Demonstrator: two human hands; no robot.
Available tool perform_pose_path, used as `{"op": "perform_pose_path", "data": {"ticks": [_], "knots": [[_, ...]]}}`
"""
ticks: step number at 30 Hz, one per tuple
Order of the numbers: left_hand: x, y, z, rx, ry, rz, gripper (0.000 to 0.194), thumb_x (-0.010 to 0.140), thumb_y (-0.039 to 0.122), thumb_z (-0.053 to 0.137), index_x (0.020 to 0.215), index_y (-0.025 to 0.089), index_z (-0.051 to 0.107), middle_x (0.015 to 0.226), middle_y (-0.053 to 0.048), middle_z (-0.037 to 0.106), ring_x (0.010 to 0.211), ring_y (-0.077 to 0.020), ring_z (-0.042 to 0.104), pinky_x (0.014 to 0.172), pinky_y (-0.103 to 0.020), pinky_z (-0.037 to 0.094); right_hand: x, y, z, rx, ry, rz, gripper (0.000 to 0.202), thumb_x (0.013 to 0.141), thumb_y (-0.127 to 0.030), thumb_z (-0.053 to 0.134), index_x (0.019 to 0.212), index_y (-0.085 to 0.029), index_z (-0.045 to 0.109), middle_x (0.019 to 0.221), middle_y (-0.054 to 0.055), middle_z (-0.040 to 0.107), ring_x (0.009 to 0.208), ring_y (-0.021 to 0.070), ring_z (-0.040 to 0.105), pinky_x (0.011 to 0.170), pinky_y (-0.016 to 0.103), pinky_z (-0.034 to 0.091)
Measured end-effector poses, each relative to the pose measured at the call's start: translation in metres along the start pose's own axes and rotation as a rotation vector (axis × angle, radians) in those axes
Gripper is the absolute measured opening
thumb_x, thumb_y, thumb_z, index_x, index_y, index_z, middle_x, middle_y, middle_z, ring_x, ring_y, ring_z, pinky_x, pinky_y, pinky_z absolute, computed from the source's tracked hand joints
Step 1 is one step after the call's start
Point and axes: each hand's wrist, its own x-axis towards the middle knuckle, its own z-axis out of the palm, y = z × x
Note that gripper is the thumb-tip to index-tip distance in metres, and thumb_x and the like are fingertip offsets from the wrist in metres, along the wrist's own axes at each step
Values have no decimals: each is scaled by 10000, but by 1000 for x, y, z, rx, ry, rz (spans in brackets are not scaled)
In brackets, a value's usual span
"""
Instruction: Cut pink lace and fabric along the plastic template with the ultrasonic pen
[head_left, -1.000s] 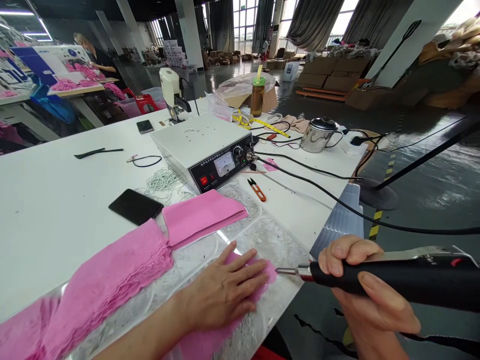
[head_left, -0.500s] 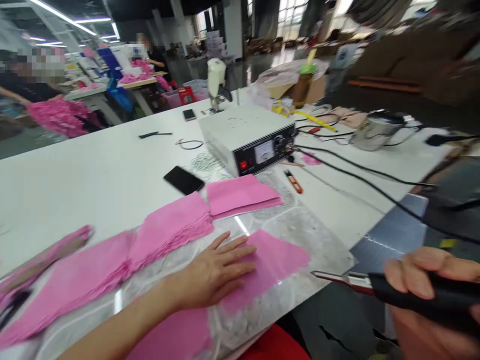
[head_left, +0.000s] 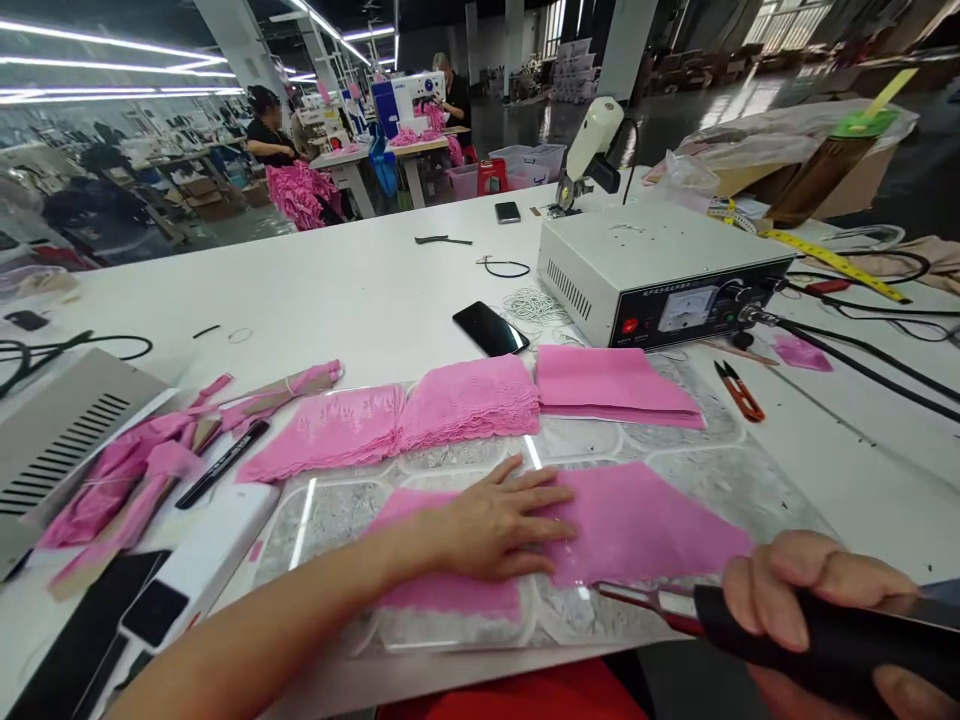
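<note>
Wrapped around the black handle of a cutting tool [head_left: 810, 630], the right hand [head_left: 817, 610] holds it firmly at the lower right edge of the view, fingers curled over the top and the thumb partly cut off by the frame. Its thin metal tip points left and lies low along the near edge of a pink fabric piece [head_left: 637, 525]. The left hand [head_left: 499, 520] rests flat and open on that same piece, fingers spread and pointing right, gripping nothing, only pressing the cloth down.

That fabric is bright pink, thin and matte, lying flat on a clear plastic mat [head_left: 720, 480] with a mottled grey surface under it; its right end runs to a slanted edge near the tool tip. Behind it, along the far edge of the mat, sit 3 stacks of pink cloth: 2 lacy stacks [head_left: 420, 415] side by side and 1 plain stack [head_left: 611, 385] to their right. Beyond these stand a white control box [head_left: 652, 270] with a dial, a black phone [head_left: 490, 328] just left of it, and small orange snips [head_left: 739, 390] on the white table [head_left: 300, 290]
</note>
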Motion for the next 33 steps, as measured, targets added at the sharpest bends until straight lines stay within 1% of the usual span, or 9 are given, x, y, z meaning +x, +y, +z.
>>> {"op": "perform_pose_path", "data": {"ticks": [2,4,9,11,14,19,25,30,33], "knots": [[0,0,1,0,8,-1,389,980,424,519,1308,227,588,1522,-78,411,1457,-267,277,1201,-502,108,-4,2,12,2,-2,8,196,803,-367,586,959,-249,600,866,30,478,629,146,468,593,357,501],[0,1,0,1,4,-10,390,983,427,511,1308,226,590,1521,-88,410,1457,-271,276,1198,-513,109,-6,4,19,-11,-9,-1,208,811,-369,571,970,-237,598,872,31,463,645,140,480,591,330,502],[4,4,0,6,-10,-38,380,988,408,509,1311,225,590,1521,-96,409,1457,-277,275,1190,-534,122,-3,4,35,-87,-146,-35,166,837,-312,565,976,-227,598,836,21,484,660,139,540,592,304,515],[5,4,0,9,-5,-41,377,985,403,515,1309,226,593,1520,-98,410,1456,-282,276,1187,-538,131,-2,3,40,-92,-167,-65,155,845,-312,562,969,-227,602,817,20,489,641,138,539,573,302,513],[6,3,2,13,13,-38,386,976,404,531,1311,221,592,1514,-103,418,1450,-295,288,1184,-543,144,-2,3,41,-87,-163,-72,163,843,-329,560,960,-226,607,816,29,488,621,138,515,545,307,503],[5,2,5,18,47,-37,402,972,427,526,1309,218,592,1514,-108,417,1444,-304,300,1184,-539,160,-1,3,38,-109,-96,-86,156,816,-336,578,928,-231,609,808,27,470,608,138,494,532,311,498],[3,3,3,27,64,-39,394,972,411,523,1310,219,589,1510,-115,420,1441,-304,306,1178,-537,184,0,3,46,-127,-171,-65,145,833,-345,560,904,-227,606,795,35,481,606,151,519,532,323,506],[4,4,1,34,43,-45,398,972,415,522,1316,225,583,1525,-106,399,1455,-294,275,1186,-521,173,-4,5,41,-110,-126,-117,177,838,-340,546,961,-226,599,827,34,474,606,139,503,528,305,490],[4,3,2,24,41,-45,396,973,405,524,1317,217,583,1528,-112,392,1457,-299,269,1183,-534,167,-4,5,40,-126,-136,-137,174,840,-326,544,974,-229,600,830,28,472,607,135,507,535,300,493]]}}
